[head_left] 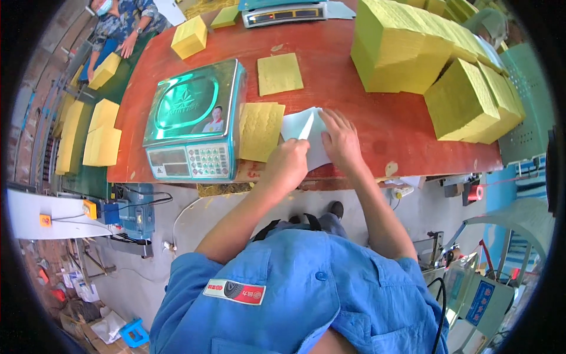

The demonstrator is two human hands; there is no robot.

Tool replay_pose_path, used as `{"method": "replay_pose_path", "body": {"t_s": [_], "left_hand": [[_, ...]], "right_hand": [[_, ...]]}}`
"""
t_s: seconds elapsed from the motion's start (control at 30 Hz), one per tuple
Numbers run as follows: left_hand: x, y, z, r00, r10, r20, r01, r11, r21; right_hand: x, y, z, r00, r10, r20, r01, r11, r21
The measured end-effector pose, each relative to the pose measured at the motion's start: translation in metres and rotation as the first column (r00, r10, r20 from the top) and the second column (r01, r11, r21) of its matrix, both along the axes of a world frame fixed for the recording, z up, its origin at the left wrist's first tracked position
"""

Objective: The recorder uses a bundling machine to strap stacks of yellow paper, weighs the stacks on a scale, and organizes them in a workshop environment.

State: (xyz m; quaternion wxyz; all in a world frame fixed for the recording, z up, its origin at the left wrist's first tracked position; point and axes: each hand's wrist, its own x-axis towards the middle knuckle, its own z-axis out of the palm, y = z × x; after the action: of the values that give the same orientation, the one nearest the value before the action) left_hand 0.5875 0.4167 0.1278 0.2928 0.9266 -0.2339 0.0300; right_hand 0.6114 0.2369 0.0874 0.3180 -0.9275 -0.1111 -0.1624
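Note:
My left hand (289, 162) is closed round a knife (307, 125) with a pale, pointed blade; its handle is hidden in my fist. Under the blade lies a white sheet of paper (318, 154) near the table's front edge. My right hand (342, 141) rests on the sheet's right side with its fingers stretched out. Just left of the sheet is a flat stack of rough yellow paper (259, 133), close against a weighing scale (194, 112) with a shiny steel top. Another yellow stack (280, 74) lies farther back.
Tall blocks of yellow paper (401, 53) stand at the right of the red table (389, 127). A second scale (284, 15) and a yellow block (190, 36) are at the back. At far left, a person (127, 29) reaches toward yellow blocks on a green belt (121, 82).

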Motion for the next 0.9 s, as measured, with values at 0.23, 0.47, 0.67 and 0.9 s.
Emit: {"method": "replay_pose_path", "body": {"t_s": [0.23,0.47,0.67,0.9], "left_hand": [[-0.013,0.002,0.059,0.934,0.094,0.344,-0.158,0.974,0.163],[-0.016,-0.039,-0.005,0.993,-0.072,0.095,0.043,0.958,0.284],[-0.015,-0.053,-0.015,0.999,-0.048,-0.011,0.049,0.983,0.178],[-0.014,-0.051,-0.02,0.993,-0.085,-0.087,0.092,0.992,0.081]], "right_hand": [[0.029,0.01,-0.015,0.999,0.053,-0.011,-0.054,0.959,-0.278],[-0.011,-0.013,-0.016,0.998,-0.005,0.055,0.02,0.962,-0.271],[-0.093,-0.046,0.003,0.935,-0.327,-0.135,0.354,0.874,0.332],[-0.146,-0.03,-0.026,0.83,-0.174,-0.529,0.551,0.398,0.733]]}}
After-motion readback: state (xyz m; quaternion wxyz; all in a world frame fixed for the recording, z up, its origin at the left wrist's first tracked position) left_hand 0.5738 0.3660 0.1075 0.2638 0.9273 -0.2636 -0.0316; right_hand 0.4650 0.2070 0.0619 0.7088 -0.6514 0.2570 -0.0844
